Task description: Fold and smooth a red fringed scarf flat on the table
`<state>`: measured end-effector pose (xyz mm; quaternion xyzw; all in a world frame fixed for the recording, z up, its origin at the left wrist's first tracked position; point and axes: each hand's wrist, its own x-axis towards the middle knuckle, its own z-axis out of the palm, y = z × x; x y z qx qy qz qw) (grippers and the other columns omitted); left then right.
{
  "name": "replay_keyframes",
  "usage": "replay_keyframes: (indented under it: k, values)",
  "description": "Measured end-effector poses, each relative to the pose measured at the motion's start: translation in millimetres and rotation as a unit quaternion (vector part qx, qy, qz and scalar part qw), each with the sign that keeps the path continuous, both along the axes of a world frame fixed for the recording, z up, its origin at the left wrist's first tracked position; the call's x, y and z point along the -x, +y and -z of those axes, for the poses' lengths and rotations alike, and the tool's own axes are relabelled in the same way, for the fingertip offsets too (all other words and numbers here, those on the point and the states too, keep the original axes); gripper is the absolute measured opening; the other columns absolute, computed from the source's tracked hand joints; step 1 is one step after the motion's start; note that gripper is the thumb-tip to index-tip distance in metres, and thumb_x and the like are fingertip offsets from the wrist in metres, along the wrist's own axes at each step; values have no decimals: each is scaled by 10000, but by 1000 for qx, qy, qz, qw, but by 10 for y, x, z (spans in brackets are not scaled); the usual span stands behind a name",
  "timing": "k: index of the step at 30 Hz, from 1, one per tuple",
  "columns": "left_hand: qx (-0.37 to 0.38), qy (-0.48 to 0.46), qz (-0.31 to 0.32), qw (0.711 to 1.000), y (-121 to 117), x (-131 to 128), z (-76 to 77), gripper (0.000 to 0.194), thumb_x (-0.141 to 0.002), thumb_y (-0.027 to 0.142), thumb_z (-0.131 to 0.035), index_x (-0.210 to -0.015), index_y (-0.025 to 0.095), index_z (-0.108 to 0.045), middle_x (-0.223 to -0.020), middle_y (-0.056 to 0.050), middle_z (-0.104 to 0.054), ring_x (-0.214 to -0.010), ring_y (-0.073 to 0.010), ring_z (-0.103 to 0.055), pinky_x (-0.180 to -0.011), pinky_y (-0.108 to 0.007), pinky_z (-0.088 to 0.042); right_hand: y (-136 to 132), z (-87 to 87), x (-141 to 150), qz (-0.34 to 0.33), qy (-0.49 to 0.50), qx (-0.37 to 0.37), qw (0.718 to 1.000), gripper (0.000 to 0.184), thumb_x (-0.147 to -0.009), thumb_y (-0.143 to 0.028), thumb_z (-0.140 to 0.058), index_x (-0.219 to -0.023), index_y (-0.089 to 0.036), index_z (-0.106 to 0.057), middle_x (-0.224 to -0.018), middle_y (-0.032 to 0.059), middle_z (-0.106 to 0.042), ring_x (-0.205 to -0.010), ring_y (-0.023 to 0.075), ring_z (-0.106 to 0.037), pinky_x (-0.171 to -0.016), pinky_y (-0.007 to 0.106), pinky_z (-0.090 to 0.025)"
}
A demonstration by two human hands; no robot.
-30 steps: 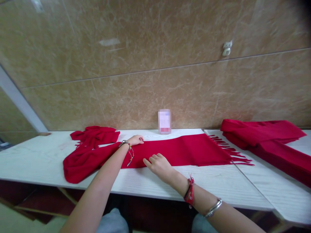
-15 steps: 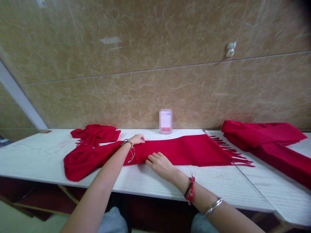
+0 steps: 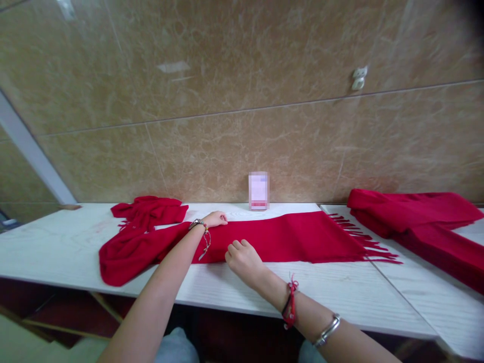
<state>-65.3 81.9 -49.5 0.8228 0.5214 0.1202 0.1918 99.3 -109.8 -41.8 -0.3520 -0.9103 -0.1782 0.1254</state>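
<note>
A red fringed scarf [image 3: 280, 237] lies stretched across the white tabletop, its fringe spread out at the right and its left part bunched in a loose fold. My left hand [image 3: 216, 219] is closed at the far edge of the scarf, fingertips curled onto the cloth. At the near edge my right hand [image 3: 245, 259] is closed too, its knuckles up and its fingertips hidden beneath. The cloth between both hands lies fairly flat. Beyond the left part sits a crumpled heap of red cloth [image 3: 155, 212].
Another red scarf [image 3: 401, 212] lies folded on the right-hand table, past a seam in the white tabletop [image 3: 302, 287]. A blurred-out upright card or screen [image 3: 259, 190] leans against the marbled wall [image 3: 227, 146]. A small white cat-shaped hook [image 3: 359, 78] is on the wall.
My right hand has shifted slightly left and toward me along the near edge, its fingers more curled. My left hand keeps its place on the far edge. The view has tilted slightly.
</note>
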Motion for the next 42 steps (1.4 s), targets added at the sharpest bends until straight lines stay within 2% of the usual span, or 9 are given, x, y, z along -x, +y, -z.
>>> replay_keyframes:
  k: [6, 14, 20, 23, 26, 28, 34, 38, 42]
  values:
    - [22, -32, 26, 999, -29, -33, -29, 169, -648, 298, -583, -717, 148, -620, -728, -4, -639, -722, -153, -554, -667, -220, -400, 5, 13, -6, -8, -10, 7, 1000, 179, -838, -88, -447, -830, -112, -624, -784, 103, -608, -777, 212, -526, -614, 320, -369]
    - [26, -112, 3, 993, -105, -89, -137, 189, -692, 321, -568, -689, 135, -598, -720, -17, -634, -725, -159, -539, -710, -260, -404, 20, -42, -119, 21, 16, -10, 1000, 150, -852, -113, -443, -830, -142, -589, -777, 79, -601, -758, 193, -526, -635, 302, -358]
    - [12, -192, -18, 981, -184, -192, -413, 288, -730, 373, -534, -877, 134, -597, -863, -40, -623, -815, -163, -534, -723, -273, -396, -43, -216, -322, 32, 62, -89, 994, 124, -855, -121, -455, -835, -151, -574, -702, 44, -578, -664, 163, -508, -575, 284, -317]
    - [36, -275, -10, 961, -209, -363, -609, 314, -714, 392, -562, -921, 157, -583, -888, -35, -608, -819, -157, -536, -709, -274, -390, -84, -338, -529, 44, 85, -149, 984, 138, -851, -118, -454, -880, -148, -586, -675, 36, -570, -634, 149, -495, -555, 274, -300]
    - [78, -363, 10, 928, -200, -663, -810, 292, -670, 347, -630, -886, 156, -584, -827, -21, -595, -755, -136, -535, -684, -259, -386, -133, -434, -817, 69, 104, -193, 973, 195, -844, -92, -430, -922, -151, -599, -645, 29, -561, -609, 137, -482, -541, 263, -293]
    - [82, -383, 31, 920, -175, -931, -932, 264, -660, 305, -645, -868, 151, -591, -807, -17, -592, -727, -124, -531, -673, -247, -384, -169, -473, -1044, 85, 112, -212, 967, 233, -837, -77, -413, -941, -151, -608, -621, 23, -554, -582, 130, -473, -532, 257, -295]
    - [18, -353, 104, 930, -90, -1899, -1143, 143, -709, 222, -586, -809, 126, -618, -753, -8, -597, -677, -97, -518, -658, -213, -391, -266, -491, -1790, 155, 143, -216, 953, 315, -839, -95, -374, -1043, -147, -609, -608, 23, -566, -540, 124, -493, -528, 235, -344]
    - [-6, -305, 107, 946, -37, -2532, -1065, 165, -748, 195, -543, -858, 105, -628, -730, -20, -615, -665, -96, -530, -655, -210, -409, -297, -460, -2263, 228, 154, -178, 945, 347, -831, -121, -361, -1077, -167, -602, -706, 48, -638, -585, 130, -562, -528, 213, -387]
    - [-17, -273, 117, 955, 40, -3054, -821, 168, -748, 185, -541, -849, 98, -642, -747, -33, -637, -690, -110, -552, -665, -217, -426, -297, -359, -2635, 304, 152, -95, 936, 369, -825, -142, -364, -1119, -205, -577, -832, 47, -676, -680, 139, -612, -554, 197, -426]
